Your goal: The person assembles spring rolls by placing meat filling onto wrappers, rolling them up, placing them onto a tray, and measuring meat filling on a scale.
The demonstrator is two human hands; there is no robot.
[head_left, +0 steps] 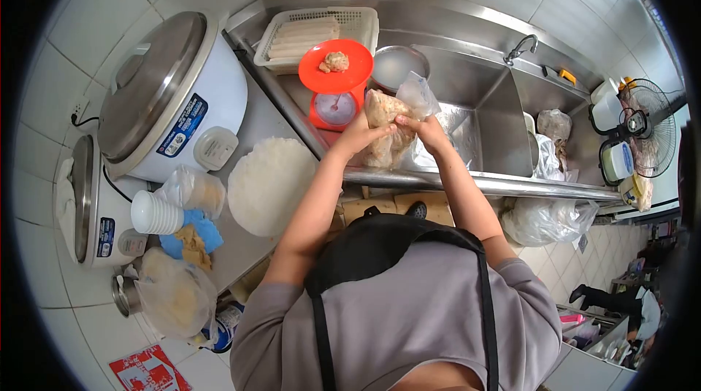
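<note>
Over the front edge of the sink, a clear plastic bag [385, 108] of pale, chunky, meat-like filling is gripped between my two hands. My left hand [359, 135] wraps its left side, and my right hand [425, 132] grips the right side below the loose bag top, thumb pressed against the plastic. Just left of the bag stands a red kitchen scale [318, 114] with a round dial. On its red plate [312, 77] rests a small lump of filling [334, 62]. Behind it, a white basket [359, 24] holds several pale rolls [303, 38].
A metal bowl [402, 68] of cloudy liquid sits in the steel sink [496, 117], near a faucet [520, 48]. To the left are a large rice cooker [193, 110], a stack of round white sheets [270, 186] and white cups [155, 213]. A fan [648, 127] stands far right.
</note>
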